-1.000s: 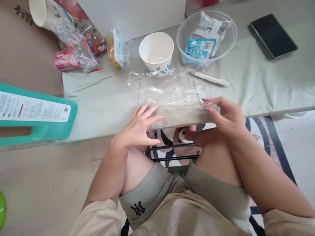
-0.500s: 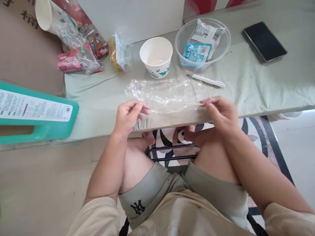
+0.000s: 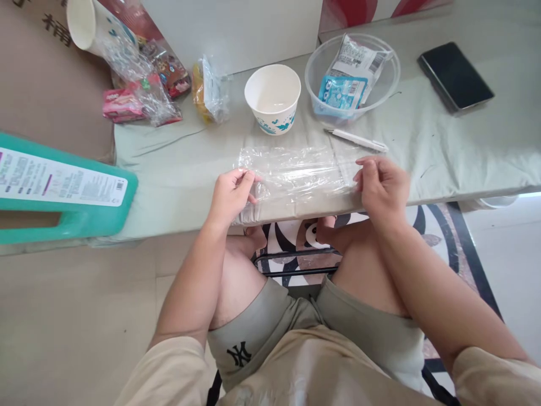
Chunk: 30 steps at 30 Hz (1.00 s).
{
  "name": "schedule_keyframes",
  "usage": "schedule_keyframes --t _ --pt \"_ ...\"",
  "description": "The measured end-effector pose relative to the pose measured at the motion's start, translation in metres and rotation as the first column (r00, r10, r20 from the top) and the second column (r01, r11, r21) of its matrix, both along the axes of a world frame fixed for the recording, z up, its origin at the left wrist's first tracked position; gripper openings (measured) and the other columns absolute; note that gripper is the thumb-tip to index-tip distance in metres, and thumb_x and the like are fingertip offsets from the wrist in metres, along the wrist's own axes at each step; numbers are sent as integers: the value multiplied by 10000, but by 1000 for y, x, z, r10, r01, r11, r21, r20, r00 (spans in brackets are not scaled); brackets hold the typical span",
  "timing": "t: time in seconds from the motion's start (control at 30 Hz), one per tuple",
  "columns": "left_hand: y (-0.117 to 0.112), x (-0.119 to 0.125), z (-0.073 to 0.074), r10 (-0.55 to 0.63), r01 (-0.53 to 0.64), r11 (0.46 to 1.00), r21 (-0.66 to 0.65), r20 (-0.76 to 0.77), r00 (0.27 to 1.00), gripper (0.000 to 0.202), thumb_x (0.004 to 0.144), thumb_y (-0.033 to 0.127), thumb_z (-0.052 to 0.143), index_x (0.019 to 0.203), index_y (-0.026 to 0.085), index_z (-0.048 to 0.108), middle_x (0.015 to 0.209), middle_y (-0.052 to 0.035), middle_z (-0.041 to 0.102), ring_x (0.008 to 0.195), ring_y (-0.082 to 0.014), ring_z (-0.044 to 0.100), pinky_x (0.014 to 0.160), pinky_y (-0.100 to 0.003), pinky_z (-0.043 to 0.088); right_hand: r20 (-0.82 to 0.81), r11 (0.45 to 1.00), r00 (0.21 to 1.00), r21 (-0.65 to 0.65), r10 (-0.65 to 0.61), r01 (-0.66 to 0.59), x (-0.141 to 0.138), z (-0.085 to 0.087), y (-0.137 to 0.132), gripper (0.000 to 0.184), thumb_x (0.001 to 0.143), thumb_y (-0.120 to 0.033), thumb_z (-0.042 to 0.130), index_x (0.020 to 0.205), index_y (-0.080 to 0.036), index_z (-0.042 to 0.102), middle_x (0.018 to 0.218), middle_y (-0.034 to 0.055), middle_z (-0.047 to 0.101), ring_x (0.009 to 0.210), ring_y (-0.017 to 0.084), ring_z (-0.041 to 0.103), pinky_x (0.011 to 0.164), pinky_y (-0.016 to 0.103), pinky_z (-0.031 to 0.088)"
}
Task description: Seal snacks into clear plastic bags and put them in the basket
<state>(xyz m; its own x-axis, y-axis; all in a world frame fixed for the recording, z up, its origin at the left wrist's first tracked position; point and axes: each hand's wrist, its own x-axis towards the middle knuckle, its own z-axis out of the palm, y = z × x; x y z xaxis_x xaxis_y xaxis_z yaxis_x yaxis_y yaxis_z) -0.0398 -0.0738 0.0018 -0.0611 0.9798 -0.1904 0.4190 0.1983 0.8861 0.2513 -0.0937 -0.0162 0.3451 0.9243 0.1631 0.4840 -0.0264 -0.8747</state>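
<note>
A clear plastic bag (image 3: 298,172), thin and wrinkled, stretches between my two hands just above the cloth-covered surface. My left hand (image 3: 232,194) pinches its left end between thumb and fingers. At the other end, my right hand (image 3: 382,186) is closed with its fingertips on the bag's right edge. Behind the bag stands a white paper cup (image 3: 273,101) with blue-green leaf prints, upright, and nothing shows inside it. A white utility knife or pen-like tool (image 3: 359,140) lies beyond my right hand.
A clear plastic bowl (image 3: 393,73) holds snack packets. A black phone (image 3: 456,76) lies at right. Toward the left are a wrapped yellow item (image 3: 203,93), a pink packet (image 3: 122,105), a tipped paper cup (image 3: 82,25) and a green jug (image 3: 97,220). The surface's front edge (image 3: 304,214) runs above my knees.
My left hand has shifted slightly right with its end of the bag. The bag now lies flatter and straighter between my hands; my right hand has turned a little.
</note>
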Motion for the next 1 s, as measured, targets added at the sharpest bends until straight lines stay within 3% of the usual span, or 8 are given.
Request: schedule_keyframes --t 0.2,0.33,0.47,0.67,0.77,0.9,0.97,1.0 --pt "0 -1 2 24 -25 1000 -2 -69 997 263 950 322 581 757 169 672 742 -36 756 368 -42 466 403 -193 400 10 988 996 -122 -93 94 6 3 1 246 936 -417 634 805 -222 706 586 -25 625 441 114 516 519 291 439" --pt "2 -6 -3 52 -55 998 -34 -91 994 259 909 365 623 740 177 680 567 -5 661 374 -71 459 378 -201 360 17 981 994 -159 -112 113 8 4 1 190 908 -375 659 787 -231 681 557 -37 612 429 124 509 528 311 440" --pt "6 -8 -9 76 -84 995 -52 -149 986 259 863 372 628 680 189 650 548 6 632 380 -86 455 407 -236 370 51 973 992 -197 -113 121 9 3 3 66 853 -301 669 887 -248 692 471 -72 559 430 145 494 571 334 433" --pt "12 -5 -12 136 -115 990 78 -349 927 94 810 288 644 774 202 656 664 6 657 616 -130 577 651 -272 465 137 965 987 -236 -82 113 11 -3 8 172 858 -308 655 1023 -259 637 535 -68 545 527 174 545 610 335 435" --pt "14 -5 -9 176 -121 982 143 -478 860 237 839 344 684 1042 221 676 827 -14 699 743 -169 645 791 -327 519 202 982 974 -136 -104 133 14 -4 8 250 845 -328 662 1076 -250 609 679 -37 598 576 172 559 644 355 468" --pt "7 -4 0 352 -122 909 399 -576 738 496 795 324 779 1253 218 620 1254 -138 662 1195 -314 639 1069 -472 489 331 975 928 193 -171 111 13 -1 -5 235 856 -291 594 1090 -266 604 833 22 626 727 207 619 728 402 526" --pt "-2 5 4 366 -19 848 530 -558 745 434 863 331 715 1269 215 618 1347 -155 634 1326 -339 573 1158 -514 430 420 944 897 331 -139 -9 4 3 -16 209 893 -265 542 1087 -266 619 883 52 665 818 234 663 784 426 543" --pt "-7 12 5 296 84 826 557 -557 776 355 928 330 630 1263 211 626 1339 -146 651 1332 -321 579 1172 -508 425 473 930 879 348 -68 -116 -3 4 -21 210 911 -257 526 1093 -261 630 926 67 697 880 247 687 829 439 550"
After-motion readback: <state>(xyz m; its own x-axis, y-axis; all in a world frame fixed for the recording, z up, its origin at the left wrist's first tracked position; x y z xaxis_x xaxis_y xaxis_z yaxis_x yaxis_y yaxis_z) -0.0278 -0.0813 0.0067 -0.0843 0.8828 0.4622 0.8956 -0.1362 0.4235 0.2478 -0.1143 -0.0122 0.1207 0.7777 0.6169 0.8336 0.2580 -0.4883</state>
